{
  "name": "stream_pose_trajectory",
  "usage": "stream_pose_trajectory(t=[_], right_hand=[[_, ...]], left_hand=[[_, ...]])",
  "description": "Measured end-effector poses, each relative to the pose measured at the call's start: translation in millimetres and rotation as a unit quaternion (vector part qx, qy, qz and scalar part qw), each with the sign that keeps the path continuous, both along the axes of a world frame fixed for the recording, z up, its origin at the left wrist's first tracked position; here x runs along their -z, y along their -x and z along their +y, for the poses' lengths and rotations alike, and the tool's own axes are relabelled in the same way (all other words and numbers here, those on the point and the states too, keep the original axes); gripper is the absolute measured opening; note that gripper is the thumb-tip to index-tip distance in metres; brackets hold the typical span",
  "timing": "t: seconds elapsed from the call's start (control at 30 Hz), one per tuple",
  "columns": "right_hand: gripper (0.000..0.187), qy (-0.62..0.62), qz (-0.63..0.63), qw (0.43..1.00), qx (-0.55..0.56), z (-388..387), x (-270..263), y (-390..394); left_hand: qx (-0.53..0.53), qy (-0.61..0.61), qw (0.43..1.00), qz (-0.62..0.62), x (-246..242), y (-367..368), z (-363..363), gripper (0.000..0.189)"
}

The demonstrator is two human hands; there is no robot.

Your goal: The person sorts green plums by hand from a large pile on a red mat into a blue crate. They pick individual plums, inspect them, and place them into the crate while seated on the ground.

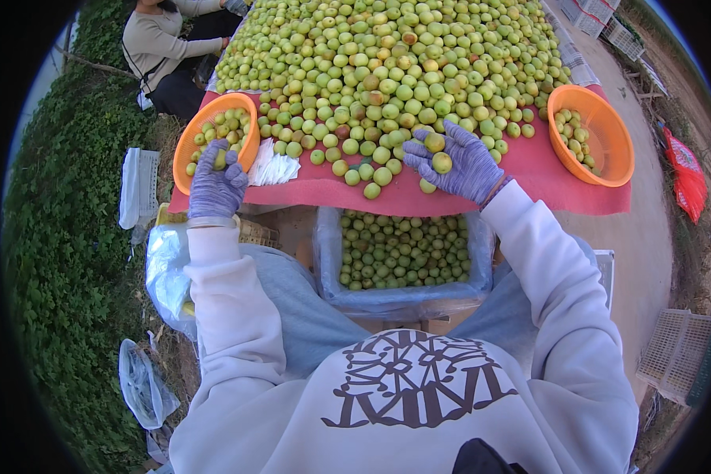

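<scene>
A large heap of green jujubes (391, 77), some with brown patches, covers the table ahead of me. My left hand (213, 188), in a purple knit glove, is over the near side of the left orange plastic basket (185, 142). A jujube (220, 160) shows between its fingers, and more jujubes lie in that basket. My right hand (471, 163), gloved alike, is turned palm up at the heap's near edge with the fingers spread. Two jujubes (442, 163) rest on its fingers. Farther right, another orange plastic basket (613, 142) contains several jujubes.
A red cloth (343, 194) hangs over the table's front edge, with white paper slips (274, 166) on it. Between my knees stands a plastic-lined crate (404, 294) of jujubes. Another person (160, 53) sits at the far left. White plastic crates (675, 349) stand at right.
</scene>
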State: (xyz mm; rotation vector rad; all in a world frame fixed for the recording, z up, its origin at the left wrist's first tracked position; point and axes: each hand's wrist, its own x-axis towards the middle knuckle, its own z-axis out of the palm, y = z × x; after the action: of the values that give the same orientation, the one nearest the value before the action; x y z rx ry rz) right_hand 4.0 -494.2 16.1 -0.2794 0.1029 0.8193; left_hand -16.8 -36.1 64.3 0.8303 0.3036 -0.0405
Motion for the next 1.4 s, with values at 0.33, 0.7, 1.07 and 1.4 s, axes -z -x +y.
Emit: stream_pose_trajectory(t=[0.33, 0.7, 1.07, 1.4], right_hand=[[0.067, -0.021, 0.034, 0.999, 0.037, 36.8, -23.6, 22.5], [0.077, 0.02, -0.007, 1.0, 0.022, 58.7, -29.4, 33.1], [0.089, -0.033, -0.008, 0.994, -0.108, 70.4, -24.6, 50.3], [0.071, 0.848, -0.437, 0.294, 0.064, -15.2, 5.7, -21.0]], left_hand=[[-0.44, 0.013, 0.873, 0.208, 113.5, 138.0, 275.7, 0.06], [0.003, -0.536, 0.821, -0.199, -6.3, 61.9, -22.3, 0.032], [0.156, -0.657, 0.521, -0.521, 23.0, 31.8, -201.1, 0.034], [-0.202, -0.877, 0.432, 0.055, 18.0, -58.4, -32.4, 0.042]])
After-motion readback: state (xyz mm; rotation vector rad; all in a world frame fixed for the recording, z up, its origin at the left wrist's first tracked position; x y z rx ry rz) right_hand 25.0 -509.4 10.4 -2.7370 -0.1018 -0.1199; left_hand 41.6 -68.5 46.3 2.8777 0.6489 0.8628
